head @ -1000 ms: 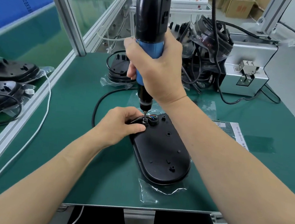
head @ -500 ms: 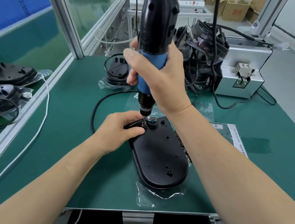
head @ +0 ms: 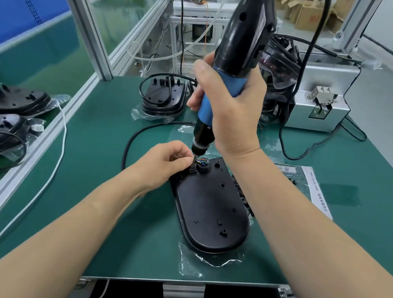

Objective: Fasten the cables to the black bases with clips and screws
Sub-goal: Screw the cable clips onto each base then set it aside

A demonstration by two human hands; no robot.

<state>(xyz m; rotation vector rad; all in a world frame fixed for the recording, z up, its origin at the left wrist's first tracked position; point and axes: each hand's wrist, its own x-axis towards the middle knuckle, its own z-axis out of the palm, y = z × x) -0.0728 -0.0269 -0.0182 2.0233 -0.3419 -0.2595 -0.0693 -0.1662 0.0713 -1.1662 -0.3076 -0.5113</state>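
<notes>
Near the table's front edge (head: 179, 281), the black base (head: 211, 207) lies flat on its plastic bag, with bare mat on its left. At its far end the left hand (head: 163, 162) pinches the cable (head: 145, 127) beside the bit. The right hand (head: 232, 109) wraps around the tilted screwdriver (head: 243, 34). That lean could let the bit slip off the screw onto fingertips. Stacked bases (head: 163, 98) crowd behind.

A green bench (head: 94, 163) stands on a grey floor (head: 390, 99). Aluminium posts (head: 87, 27) rise at its far corners. Cardboard boxes (head: 314, 14) lie beyond, in even light.
</notes>
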